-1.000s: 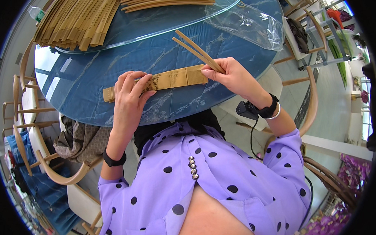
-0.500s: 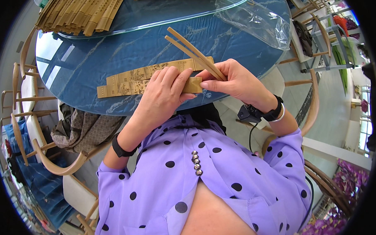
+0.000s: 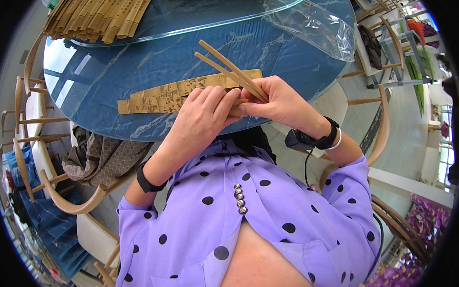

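The pair of chopsticks lies with its long axis running from the right hand up and away to the far left, the two free tips spread slightly apart over the blue marbled table. The right hand is the nearer one: its fingers are closed around the near ends of the sticks at the table's near edge. The left hand comes in from the left, fingers curled, fingertips meeting the right hand's at the same spot and resting on the near end of the paper chopstick sleeve. That sleeve lies flat on the table, its length running left to right, so the sticks cross above its right end at an angle. Both wrists are bent inward towards each other, forearms rising from the purple dotted blouse. Whether the left fingers actually pinch the sleeve or only press on it cannot be told.
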`<state>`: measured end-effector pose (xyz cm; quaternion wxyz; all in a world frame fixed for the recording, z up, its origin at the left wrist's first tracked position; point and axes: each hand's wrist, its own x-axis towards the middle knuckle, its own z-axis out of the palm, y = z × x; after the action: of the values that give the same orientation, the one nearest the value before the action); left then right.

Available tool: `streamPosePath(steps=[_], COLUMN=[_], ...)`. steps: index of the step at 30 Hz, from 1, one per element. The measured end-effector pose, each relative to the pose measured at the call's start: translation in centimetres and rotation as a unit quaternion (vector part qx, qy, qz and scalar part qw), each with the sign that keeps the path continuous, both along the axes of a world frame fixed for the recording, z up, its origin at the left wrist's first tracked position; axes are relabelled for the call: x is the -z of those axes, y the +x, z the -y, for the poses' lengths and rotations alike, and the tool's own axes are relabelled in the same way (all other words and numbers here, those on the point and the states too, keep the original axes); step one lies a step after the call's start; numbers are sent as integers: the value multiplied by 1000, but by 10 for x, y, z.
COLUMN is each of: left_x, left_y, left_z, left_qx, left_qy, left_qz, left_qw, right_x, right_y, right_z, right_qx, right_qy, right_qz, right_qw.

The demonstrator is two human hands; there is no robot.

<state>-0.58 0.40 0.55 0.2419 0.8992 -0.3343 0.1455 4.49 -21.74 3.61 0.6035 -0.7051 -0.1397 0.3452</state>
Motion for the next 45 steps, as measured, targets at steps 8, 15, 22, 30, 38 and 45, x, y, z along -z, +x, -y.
streamPosePath(steps=[8, 15, 22, 30, 38, 45], left_x=[3, -3, -5, -8, -4, -5], left_y=[5, 7, 10, 10, 9, 9], left_z=[1, -4, -19, -24, -23, -23], left_qx=[12, 27, -9, -17, -13, -23], left_qy=[13, -13, -66, -79, -84, -63], left_qz=[61, 54, 15, -11, -18, -32], left_qw=[998, 998, 998, 997, 996, 997], right_x=[2, 0, -19, -39, -39, -30], right_y=[-2, -1, -3, -10, -15, -16], right_z=[-6, -3, 31, 48, 40, 33], right_qx=[21, 4, 50, 12, -19, -22], right_qy=[20, -52, -132, -279, -277, -273], right_qz=[12, 96, 434, 724, 712, 686], right_qw=[1000, 994, 890, 631, 645, 674])
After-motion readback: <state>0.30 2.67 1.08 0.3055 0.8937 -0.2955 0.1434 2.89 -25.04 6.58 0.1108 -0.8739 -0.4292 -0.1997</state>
